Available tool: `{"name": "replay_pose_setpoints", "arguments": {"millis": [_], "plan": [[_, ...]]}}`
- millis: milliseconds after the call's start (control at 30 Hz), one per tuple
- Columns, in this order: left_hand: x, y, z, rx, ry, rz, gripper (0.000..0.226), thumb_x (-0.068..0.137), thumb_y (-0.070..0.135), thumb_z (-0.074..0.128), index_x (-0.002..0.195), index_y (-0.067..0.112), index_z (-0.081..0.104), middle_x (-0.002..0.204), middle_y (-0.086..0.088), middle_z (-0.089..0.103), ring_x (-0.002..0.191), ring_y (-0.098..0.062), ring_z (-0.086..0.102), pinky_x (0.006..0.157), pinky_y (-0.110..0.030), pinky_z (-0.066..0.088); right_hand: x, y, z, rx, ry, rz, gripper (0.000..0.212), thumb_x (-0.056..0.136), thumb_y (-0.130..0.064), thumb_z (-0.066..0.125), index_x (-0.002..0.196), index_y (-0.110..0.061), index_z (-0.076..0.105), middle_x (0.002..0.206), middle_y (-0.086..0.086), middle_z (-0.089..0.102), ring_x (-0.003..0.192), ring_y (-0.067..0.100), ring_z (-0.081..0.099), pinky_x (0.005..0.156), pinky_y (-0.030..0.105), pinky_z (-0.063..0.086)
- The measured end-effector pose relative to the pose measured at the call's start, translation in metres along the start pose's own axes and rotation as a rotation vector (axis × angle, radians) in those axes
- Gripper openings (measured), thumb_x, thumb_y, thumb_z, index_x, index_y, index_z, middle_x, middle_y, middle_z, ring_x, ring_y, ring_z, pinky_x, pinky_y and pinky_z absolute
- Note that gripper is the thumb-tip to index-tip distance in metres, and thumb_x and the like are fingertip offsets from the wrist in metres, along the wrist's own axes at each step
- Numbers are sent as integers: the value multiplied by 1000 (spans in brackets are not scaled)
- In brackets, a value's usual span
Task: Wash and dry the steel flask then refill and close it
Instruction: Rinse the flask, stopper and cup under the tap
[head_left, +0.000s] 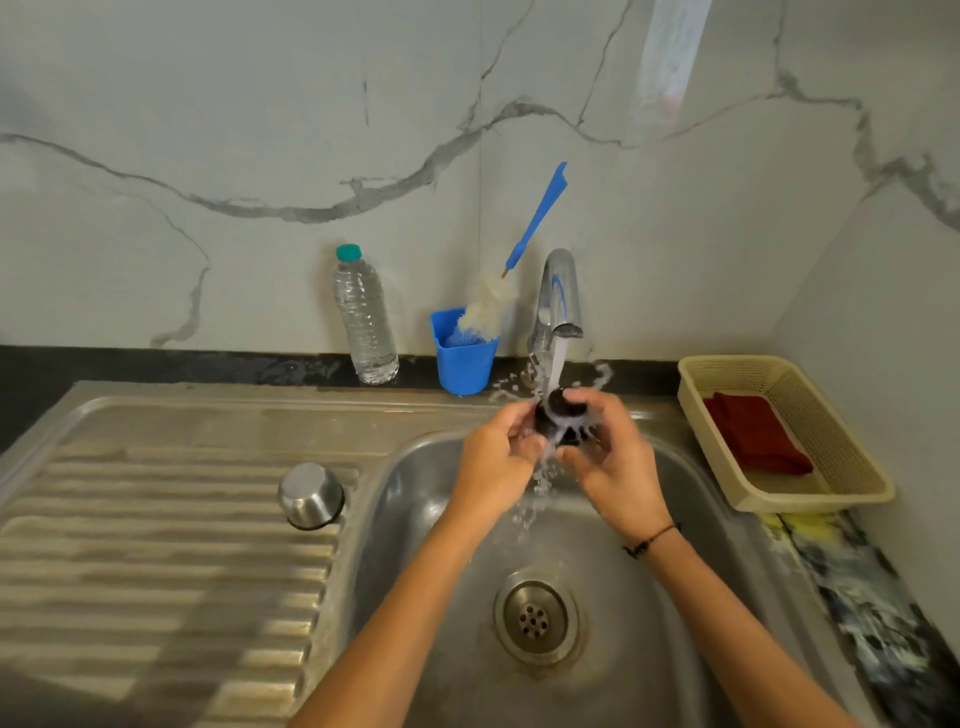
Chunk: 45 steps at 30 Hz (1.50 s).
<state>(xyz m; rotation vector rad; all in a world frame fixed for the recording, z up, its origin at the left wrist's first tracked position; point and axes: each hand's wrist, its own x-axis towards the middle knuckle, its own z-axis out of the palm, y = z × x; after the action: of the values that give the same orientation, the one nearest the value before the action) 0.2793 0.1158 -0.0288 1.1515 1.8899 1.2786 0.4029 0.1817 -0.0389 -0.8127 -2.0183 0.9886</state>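
A small black flask lid (563, 415) sits under the running stream from the steel tap (558, 296), and water splashes off it into the sink (415, 519). My left hand (493, 457) grips the lid from the left with curled fingers. My right hand (618, 467) grips it from the right. The steel flask (311, 496) stands on the ribbed drainboard to the left of the basin, seen end-on from above, apart from both hands.
A plastic water bottle (363, 322) with a teal cap stands at the wall. Beside it a blue cup (462, 364) holds a blue-handled bottle brush (535, 223). A beige basket (831, 415) at the right holds a red cloth (753, 439). The drain (535, 618) lies below my hands.
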Motion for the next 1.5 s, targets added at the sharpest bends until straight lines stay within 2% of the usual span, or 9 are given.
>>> {"name": "replay_pose_setpoints", "arguments": {"millis": [200,333,500,733,967,1100,1200,1300,1500], "plan": [[2,-4,-4,58,-63,-97,25,92,10,57,116,17,60,105,0,66,98,-14,61,80,-20,45,0,2,8,-27,19,27,59,74,3,70,114,-31,44,117,-10,54,107,7,56,87,15,48],[1,-5,-5,80,-81,-140,37,93,9,56,130,15,53,119,0,63,108,-12,58,92,-24,46,0,3,8,-4,-4,95,56,75,5,68,111,-29,43,113,-13,51,103,5,55,78,1,43],[-5,-8,-6,71,-108,-129,41,94,9,56,134,14,52,125,-1,61,108,-8,56,83,-11,41,-8,4,3,17,22,141,55,76,5,68,107,-31,41,107,-22,49,97,0,54,73,6,46],[-7,-2,-1,84,-95,-114,35,94,9,56,128,17,56,118,2,62,105,-8,55,89,-19,42,-10,4,2,20,36,121,53,75,3,70,101,-31,37,109,-13,53,101,9,60,81,19,51],[-11,-3,-5,77,-92,-137,36,95,11,55,131,15,54,121,0,62,108,-8,56,92,-19,42,-4,-1,1,-101,6,97,49,75,1,71,103,-23,38,110,-6,53,96,9,59,71,4,46],[-14,0,-5,-64,-62,-190,31,96,17,54,127,17,56,117,3,63,105,-8,58,92,-26,47,-7,-7,0,-61,-6,105,48,75,0,72,102,-21,39,106,-9,56,95,5,60,75,10,49],[-20,4,-9,-410,-81,-324,22,98,10,50,118,12,59,103,-5,70,86,-13,70,74,-25,55,-12,-9,-1,25,-56,130,45,76,-1,71,101,-21,40,104,-9,59,95,6,62,83,26,53],[-28,7,-19,-582,-49,-374,19,96,7,51,112,11,61,100,-5,71,83,-15,71,68,-22,55,-17,-19,-5,84,-154,147,39,81,-9,68,105,-21,40,109,-6,60,95,9,64,83,28,54],[-42,17,-38,-263,78,-144,32,93,4,55,122,18,61,115,2,64,107,-11,59,93,-24,47,-13,-51,-9,80,-256,173,50,86,-24,62,127,-31,35,104,-7,64,90,10,64,72,17,50]]}}
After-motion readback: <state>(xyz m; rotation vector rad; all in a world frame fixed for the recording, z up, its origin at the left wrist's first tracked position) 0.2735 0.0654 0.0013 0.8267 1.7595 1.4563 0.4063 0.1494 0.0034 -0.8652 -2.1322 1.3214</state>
